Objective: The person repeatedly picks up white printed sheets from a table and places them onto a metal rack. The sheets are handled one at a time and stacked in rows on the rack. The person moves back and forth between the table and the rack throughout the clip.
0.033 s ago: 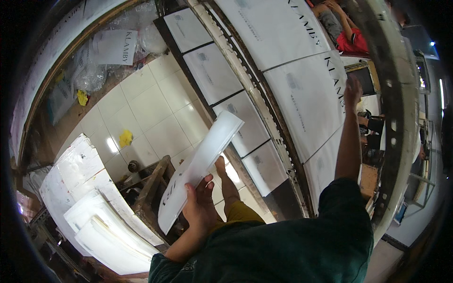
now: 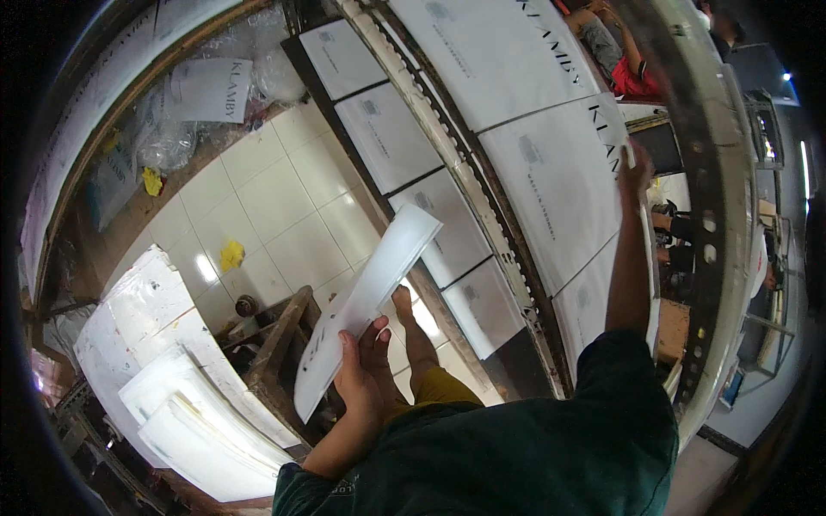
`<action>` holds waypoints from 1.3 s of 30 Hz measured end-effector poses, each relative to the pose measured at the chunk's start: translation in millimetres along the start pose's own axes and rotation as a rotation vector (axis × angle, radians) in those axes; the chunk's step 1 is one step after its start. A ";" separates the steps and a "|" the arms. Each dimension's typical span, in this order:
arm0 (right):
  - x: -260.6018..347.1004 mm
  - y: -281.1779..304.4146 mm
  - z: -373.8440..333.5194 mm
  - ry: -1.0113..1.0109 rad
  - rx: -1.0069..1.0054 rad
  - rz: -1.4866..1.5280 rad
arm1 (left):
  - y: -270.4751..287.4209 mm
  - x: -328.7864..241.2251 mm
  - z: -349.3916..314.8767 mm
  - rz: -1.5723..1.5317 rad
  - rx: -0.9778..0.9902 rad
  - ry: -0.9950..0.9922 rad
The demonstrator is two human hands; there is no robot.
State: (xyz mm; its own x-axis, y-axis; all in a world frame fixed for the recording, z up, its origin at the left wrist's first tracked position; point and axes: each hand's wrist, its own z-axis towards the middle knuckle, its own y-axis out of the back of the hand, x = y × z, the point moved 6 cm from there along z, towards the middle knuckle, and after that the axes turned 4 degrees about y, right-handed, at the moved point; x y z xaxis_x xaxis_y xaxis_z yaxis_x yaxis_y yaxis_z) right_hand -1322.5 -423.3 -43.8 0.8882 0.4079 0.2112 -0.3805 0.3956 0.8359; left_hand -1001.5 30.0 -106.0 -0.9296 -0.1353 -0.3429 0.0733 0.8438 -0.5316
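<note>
Floor [image 2: 249, 193] is glossy, tiled in sq. pattern. Flat printed sheet [image 2: 551, 189], smooth & white, has right hand [image 2: 637, 172] at its edge; this grip I cannot tell. Curved white sheet [image 2: 366, 294], thin, is above floor, held btw. thumb & fingers of left hand [image 2: 365, 383].

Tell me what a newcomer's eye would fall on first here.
Probably the curved white sheaf, mid-picture, in the grip of the left hand. Next, the right hand at the right edge of the large printed sheets. Then the yellow scrap on the tiled floor, left of centre.
</note>
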 end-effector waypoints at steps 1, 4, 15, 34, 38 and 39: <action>38.1 -6.7 -35.2 -0.012 0.098 -0.061 | -0.7 -5.0 -3.1 -0.001 -0.010 0.020; 90.5 -9.7 -90.6 0.012 0.359 -0.138 | -4.7 -13.4 -16.9 -0.029 0.028 0.038; 330.8 50.9 -200.9 0.017 0.600 0.964 | -13.7 -36.8 -33.3 -0.116 0.269 0.004; 472.6 85.3 -199.5 0.282 0.366 1.313 | 23.8 -49.9 -129.1 0.396 0.526 0.087; 459.2 61.4 -166.3 0.258 0.399 1.149 | 47.3 -60.8 -153.9 0.524 0.602 0.080; 455.6 51.4 -161.9 0.242 0.430 1.087 | 53.5 -66.0 -159.7 0.564 0.611 0.054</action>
State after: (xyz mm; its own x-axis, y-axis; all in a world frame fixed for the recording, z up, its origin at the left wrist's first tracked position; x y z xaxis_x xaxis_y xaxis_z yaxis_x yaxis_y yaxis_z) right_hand -979.1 -83.8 13.4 0.0651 0.5212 0.8510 -0.7446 -0.5423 0.3891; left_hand -994.0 167.0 11.9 -0.7097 0.2614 -0.6542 0.7017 0.3445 -0.6236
